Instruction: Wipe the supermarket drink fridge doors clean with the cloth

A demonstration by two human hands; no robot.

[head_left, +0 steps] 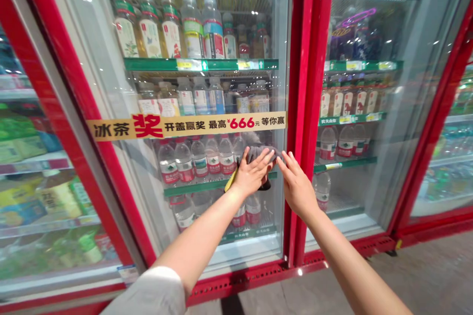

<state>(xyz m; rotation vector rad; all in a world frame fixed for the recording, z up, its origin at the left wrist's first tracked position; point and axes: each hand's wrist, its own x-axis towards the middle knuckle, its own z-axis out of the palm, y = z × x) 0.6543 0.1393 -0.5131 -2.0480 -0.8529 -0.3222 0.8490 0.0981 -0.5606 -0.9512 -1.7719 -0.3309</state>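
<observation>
My left hand (253,172) lies with spread fingers on a grey cloth (264,152), against the glass door (221,256) of a red-framed drinks cooler. Part of the cloth is hidden under that hand, and its reflection shows in the glass. Beside it, my right hand (298,184) has its fingers stretched out at the red door frame (305,74), fingertips near the cloth's right edge. Just above both hands, a yellow printed strip (188,126) runs across the glass. Left of my left hand a small yellow item (230,180) shows; what it is, I cannot make out.
Behind the glass, bottles stand on shelves with green edges (199,64). Another cooler section (351,118) with bottles is to the right, and one with packaged drinks (48,197) to the left. Grey floor (432,266) lies at the lower right.
</observation>
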